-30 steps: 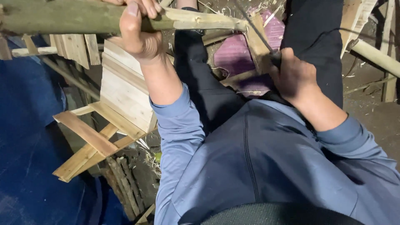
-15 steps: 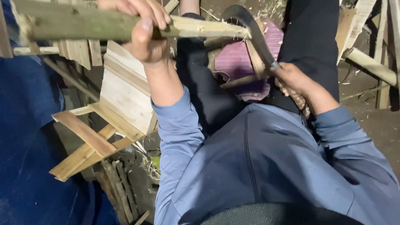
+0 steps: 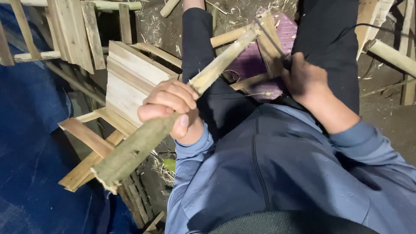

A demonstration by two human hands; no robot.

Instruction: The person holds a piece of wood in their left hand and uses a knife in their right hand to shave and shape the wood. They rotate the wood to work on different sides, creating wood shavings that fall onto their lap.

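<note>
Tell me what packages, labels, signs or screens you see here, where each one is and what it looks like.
None in view: no package, label, sign or screen.
Only the left hand gripping a bamboo pole, the right hand on a dark blade, wooden slats, a purple stool.

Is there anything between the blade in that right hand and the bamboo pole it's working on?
Nothing visible. The left hand grips the bamboo pole mid-length, and the blade in the right hand meets the pole's far tip directly, with that hand well back from it.
</note>
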